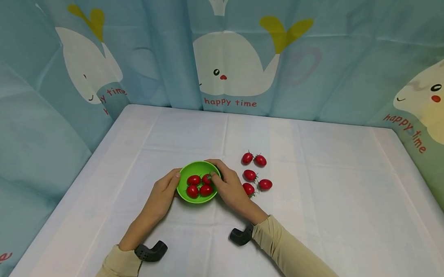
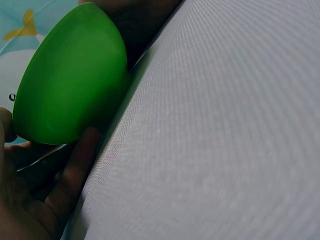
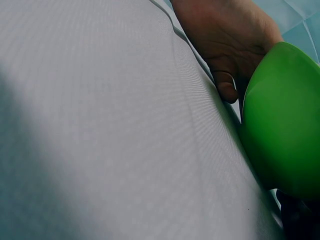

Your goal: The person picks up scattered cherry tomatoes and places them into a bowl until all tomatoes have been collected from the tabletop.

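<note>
A green bowl (image 1: 198,168) with several red cherry tomatoes (image 1: 206,190) inside is between both hands. My left hand (image 1: 163,194) grips its left side, thumb at the rim and fingers around the outer wall. My right hand (image 1: 232,189) holds the right side, with the thumb over the rim near a tomato and the other fingers along the far outside. In the left wrist view, the bowl's outer wall (image 2: 75,75) is low at the tablecloth, and whether its base touches the cloth is hard to tell. The right wrist view shows the bowl (image 3: 285,120) too, but most right fingers are hidden.
Several loose cherry tomatoes (image 1: 249,175) lie right of the bowl, one partly behind the right hand. A white cloth (image 1: 334,191) covers the table. Blue curtains (image 1: 166,51) with whale prints stand behind and at the sides. Black wrist devices (image 1: 151,251) sit on both wrists.
</note>
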Demonstrator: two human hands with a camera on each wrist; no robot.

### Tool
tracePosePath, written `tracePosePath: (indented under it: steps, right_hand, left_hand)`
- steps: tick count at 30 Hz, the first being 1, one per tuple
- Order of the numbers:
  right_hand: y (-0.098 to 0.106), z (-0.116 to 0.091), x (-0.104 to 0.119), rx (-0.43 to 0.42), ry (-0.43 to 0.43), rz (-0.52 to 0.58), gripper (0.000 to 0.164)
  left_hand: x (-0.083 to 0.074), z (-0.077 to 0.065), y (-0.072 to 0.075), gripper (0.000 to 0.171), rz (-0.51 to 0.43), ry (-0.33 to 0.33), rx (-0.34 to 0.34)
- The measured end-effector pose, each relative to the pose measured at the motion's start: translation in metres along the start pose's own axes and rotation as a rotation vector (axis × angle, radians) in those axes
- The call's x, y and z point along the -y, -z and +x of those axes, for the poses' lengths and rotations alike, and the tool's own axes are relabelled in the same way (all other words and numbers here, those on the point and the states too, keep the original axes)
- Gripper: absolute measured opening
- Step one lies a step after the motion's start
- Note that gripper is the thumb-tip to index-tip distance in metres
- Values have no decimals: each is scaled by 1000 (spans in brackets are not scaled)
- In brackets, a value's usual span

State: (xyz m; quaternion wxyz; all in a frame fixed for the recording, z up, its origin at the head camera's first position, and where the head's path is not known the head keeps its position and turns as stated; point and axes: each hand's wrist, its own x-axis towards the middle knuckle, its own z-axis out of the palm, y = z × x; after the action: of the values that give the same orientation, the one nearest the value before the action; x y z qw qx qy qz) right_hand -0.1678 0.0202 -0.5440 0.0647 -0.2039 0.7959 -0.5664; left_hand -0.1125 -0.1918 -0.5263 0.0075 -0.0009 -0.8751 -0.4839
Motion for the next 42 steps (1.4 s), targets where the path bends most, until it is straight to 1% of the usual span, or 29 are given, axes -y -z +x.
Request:
tracePosePath:
  steps: [10, 17, 23, 31, 42]
  right_hand:
    - [0, 0, -1, -5, -4, -4, 38]
    - [1, 0, 1, -3, 0, -6, 38]
    - [1, 1, 2, 2, -4, -5, 38]
    - [1, 0, 1, 2, 0, 1, 38]
    - [1, 0, 2, 2, -3, 1, 40]
  left_hand:
    - [2, 1, -1, 43, -8, -7, 1]
    - [2, 1, -1, 46, 19, -6, -1]
    - [3, 1, 0, 45, 15, -12, -1]
    - [2, 1, -1, 46, 19, -3, 6]
    - [1, -1, -1, 49, -7, -11, 8]
